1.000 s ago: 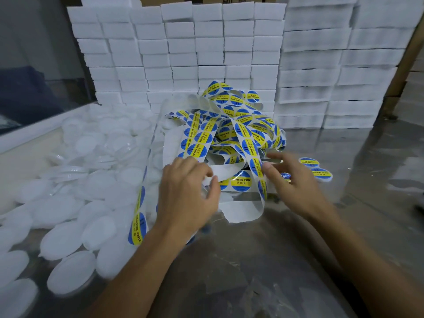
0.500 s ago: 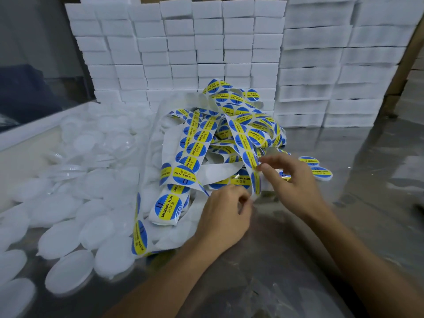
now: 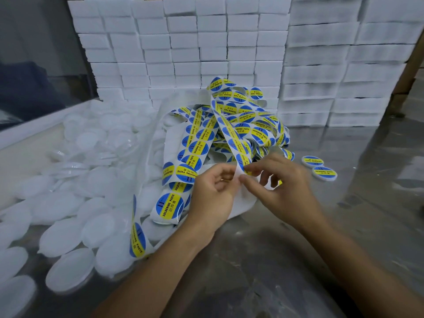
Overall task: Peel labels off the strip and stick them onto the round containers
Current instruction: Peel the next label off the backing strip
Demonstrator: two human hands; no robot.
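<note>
1. Background: stacked white boxes (image 3: 206,53) form a wall across the rear of a reflective grey table (image 3: 286,260); a brown cardboard edge (image 3: 413,60) shows at far right
2. Left zone: a loose heap of white round containers (image 3: 68,203) covers the table's left side, most lying flat, some overlapping
3. Centre: a tangled label strip (image 3: 229,125), white backing with round blue-and-yellow labels reading "SOLDERING PASTE", is piled between the containers and the hands; one loop hangs down over the nearest containers
4. Left hand (image 3: 211,198): raised above the table, forearm entering from the lower edge; thumb and forefinger pinch the bare white backing at the strip's end, remaining fingers curled inward
5. Right hand (image 3: 282,191): just beside the left hand, fingertips nearly touching it; thumb and forefinger pinch the edge of a label at the same strip end, other fingers loosely bent and fanned
6. Right zone: two labelled containers (image 3: 319,167) lie flat on the table, touching each other, near the right hand
</note>
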